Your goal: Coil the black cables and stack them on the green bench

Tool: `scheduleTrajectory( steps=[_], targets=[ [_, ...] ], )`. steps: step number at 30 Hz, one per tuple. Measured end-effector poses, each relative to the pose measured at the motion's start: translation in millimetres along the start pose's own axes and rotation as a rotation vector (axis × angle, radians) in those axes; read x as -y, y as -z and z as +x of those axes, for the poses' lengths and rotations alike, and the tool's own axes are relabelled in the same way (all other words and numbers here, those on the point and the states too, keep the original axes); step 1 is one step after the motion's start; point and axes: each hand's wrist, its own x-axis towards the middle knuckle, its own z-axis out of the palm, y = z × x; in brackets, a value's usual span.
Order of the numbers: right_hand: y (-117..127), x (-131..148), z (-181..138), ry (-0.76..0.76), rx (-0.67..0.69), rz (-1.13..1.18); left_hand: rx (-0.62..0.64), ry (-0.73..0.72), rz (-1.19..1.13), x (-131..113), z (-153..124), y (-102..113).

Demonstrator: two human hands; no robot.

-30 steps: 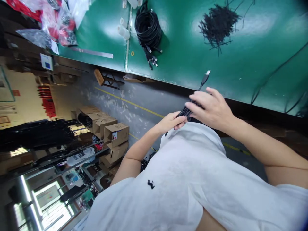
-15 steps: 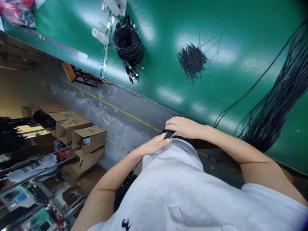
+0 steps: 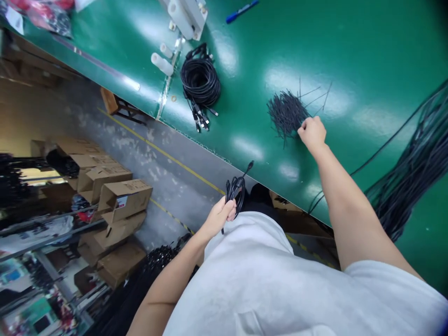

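A small looped bundle of black cable (image 3: 238, 189) is gripped in my left hand (image 3: 221, 215), just off the bench's front edge and in front of my shirt. One plug end sticks up from the bundle toward the bench. My right hand (image 3: 313, 132) reaches over the bench with its fingers pinched at the near right edge of a pile of thin black twist ties (image 3: 286, 112). Whatever lies between those fingertips is hidden. Left of the pile, a larger coil of black cable (image 3: 200, 81) rests on the bench, its several plugs toward the front edge.
The green bench (image 3: 245, 116) runs across the view. A thick bundle of long black cables (image 3: 413, 177) lies at right. A blue marker (image 3: 241, 11), white rollers (image 3: 162, 64) and a rubber band (image 3: 174, 98) are on it. Cardboard boxes (image 3: 122, 200) stand at lower left.
My right hand has left the cable bundle and moved forward right to the twist tie pile. My left hand keeps the bundle, which now shows more fully. The view has shifted slightly.
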Motion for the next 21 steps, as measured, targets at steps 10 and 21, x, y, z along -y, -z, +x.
scheduleTrajectory(
  steps=[10, 21],
  targets=[
    [49.4, -14.4, -65.5, 0.031, -0.111, 0.43, 0.102, -0.12, -0.053, -16.2, 29.1, -7.0],
    [11.6, 109.6, -261.1, -0.124, 0.563, 1.524, 0.449, -0.265, 0.209, -31.2, 36.3, -19.5]
  ],
)
